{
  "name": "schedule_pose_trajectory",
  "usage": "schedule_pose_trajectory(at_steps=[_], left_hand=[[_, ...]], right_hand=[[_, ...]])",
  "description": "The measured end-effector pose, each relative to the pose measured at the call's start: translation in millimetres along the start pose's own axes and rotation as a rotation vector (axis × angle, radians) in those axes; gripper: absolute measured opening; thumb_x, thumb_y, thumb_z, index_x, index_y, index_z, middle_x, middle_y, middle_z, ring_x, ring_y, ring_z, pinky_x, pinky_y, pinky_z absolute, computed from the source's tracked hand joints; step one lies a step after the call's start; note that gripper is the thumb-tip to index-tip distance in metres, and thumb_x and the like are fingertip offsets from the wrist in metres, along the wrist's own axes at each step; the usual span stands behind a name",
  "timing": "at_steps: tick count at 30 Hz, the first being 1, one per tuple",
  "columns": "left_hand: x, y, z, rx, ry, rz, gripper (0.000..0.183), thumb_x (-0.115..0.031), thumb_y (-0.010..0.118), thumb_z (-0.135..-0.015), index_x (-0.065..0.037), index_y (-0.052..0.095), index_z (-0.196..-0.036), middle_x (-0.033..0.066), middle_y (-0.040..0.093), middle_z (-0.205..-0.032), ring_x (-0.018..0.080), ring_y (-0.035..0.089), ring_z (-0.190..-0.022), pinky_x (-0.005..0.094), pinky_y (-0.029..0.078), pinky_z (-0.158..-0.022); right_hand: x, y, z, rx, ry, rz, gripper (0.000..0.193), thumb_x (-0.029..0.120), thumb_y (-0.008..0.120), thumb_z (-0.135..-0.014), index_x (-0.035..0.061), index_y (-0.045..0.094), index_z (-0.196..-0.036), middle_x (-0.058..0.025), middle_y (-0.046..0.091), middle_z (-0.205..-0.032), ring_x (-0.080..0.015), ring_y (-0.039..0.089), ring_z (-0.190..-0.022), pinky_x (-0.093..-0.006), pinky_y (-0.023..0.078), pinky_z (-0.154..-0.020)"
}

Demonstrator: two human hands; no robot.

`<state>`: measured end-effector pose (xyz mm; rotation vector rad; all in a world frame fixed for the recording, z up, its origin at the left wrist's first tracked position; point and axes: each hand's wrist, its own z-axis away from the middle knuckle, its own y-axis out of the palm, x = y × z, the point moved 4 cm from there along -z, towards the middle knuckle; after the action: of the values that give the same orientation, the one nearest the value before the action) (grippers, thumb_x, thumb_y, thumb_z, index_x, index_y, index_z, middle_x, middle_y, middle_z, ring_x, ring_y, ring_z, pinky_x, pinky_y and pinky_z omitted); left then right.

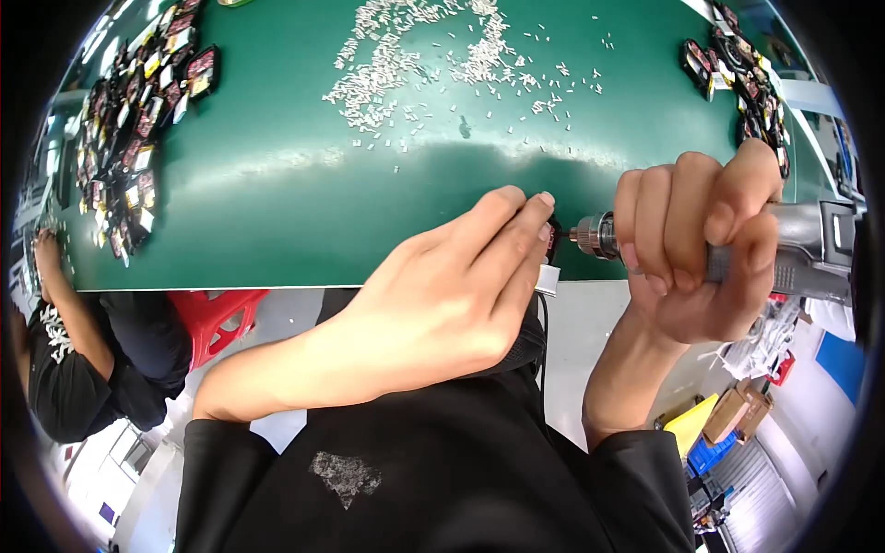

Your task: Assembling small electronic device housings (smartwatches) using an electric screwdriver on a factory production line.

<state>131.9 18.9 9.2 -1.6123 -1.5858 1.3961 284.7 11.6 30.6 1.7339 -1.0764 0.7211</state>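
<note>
My right hand is wrapped round a grey power screwdriver, held level. Its silver chuck and thin bit point left. The bit's tip meets or nearly meets a small black and dark red piece, mostly hidden behind my left fingers. My left hand, fingers pressed together, holds this piece at the near edge of the green table. A small white tag or block shows just below it, and a black cord hangs underneath.
Many small white pieces lie scattered across the far table. Heaps of black packaged items line the left and right sides. A co-worker sits at left beside a red stool. Cardboard boxes stand at lower right.
</note>
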Motion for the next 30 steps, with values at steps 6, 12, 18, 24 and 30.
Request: schedule_pose_trajectory(at_steps=[6,12,18,24,30], left_hand=[[-11.5,-9.1,-0.6,0.052,-0.004,-0.046,0.038,-0.007,0.059,-0.068,0.014,0.060,-0.100,0.0237,0.058,-0.112,0.0322,0.055,-0.104,0.0346,0.049,-0.088],[7.6,-33.6,16.8,0.082,-0.013,0.038,0.042,-0.005,0.056,-0.072,0.011,0.055,-0.111,0.0214,0.055,-0.116,0.0315,0.053,-0.110,0.0360,0.046,-0.093],[158.2,-140.9,61.1,-0.320,-0.538,-0.560,0.039,-0.002,0.061,-0.080,0.000,0.053,-0.118,0.0179,0.056,-0.114,0.0342,0.052,-0.107,0.0406,0.042,-0.093],[164.8,-127.1,48.5,-0.301,-0.512,-0.692,0.037,-0.006,0.062,-0.082,-0.005,0.055,-0.119,0.0153,0.053,-0.121,0.0337,0.051,-0.109,0.0411,0.042,-0.093],[148.6,-65.3,-12.7,-0.234,-0.289,-0.340,0.023,-0.004,0.065,-0.078,-0.002,0.061,-0.100,0.0092,0.057,-0.102,0.0271,0.057,-0.094,0.0359,0.048,-0.078]], right_hand=[[3.0,7.2,4.2,-0.141,-0.029,-0.078,0.026,0.016,0.061,-0.087,0.0058,0.040,-0.076,-0.0001,0.039,-0.049,-0.0085,0.033,-0.036,-0.0239,0.029,-0.036],[32.4,-2.9,22.8,-0.136,-0.260,-0.341,0.024,0.022,0.060,-0.091,0.0065,0.042,-0.095,0.0014,0.041,-0.048,-0.0071,0.036,-0.035,-0.0205,0.032,-0.037],[26.3,-19.4,51.9,-0.337,-0.233,-0.399,0.016,0.022,0.049,-0.096,0.0081,0.041,-0.094,0.0029,0.033,-0.047,-0.0067,0.031,-0.035,-0.0221,0.033,-0.040],[-17.7,-15.6,59.2,-0.512,-0.136,-0.455,0.015,0.022,0.044,-0.097,0.0082,0.043,-0.092,0.0028,0.034,-0.051,-0.0069,0.032,-0.039,-0.0241,0.035,-0.043],[-16.1,-17.4,60.9,-0.582,-0.133,-0.490,0.018,0.022,0.045,-0.096,0.0084,0.041,-0.086,0.0020,0.035,-0.051,-0.0081,0.033,-0.039,-0.0255,0.036,-0.043]])
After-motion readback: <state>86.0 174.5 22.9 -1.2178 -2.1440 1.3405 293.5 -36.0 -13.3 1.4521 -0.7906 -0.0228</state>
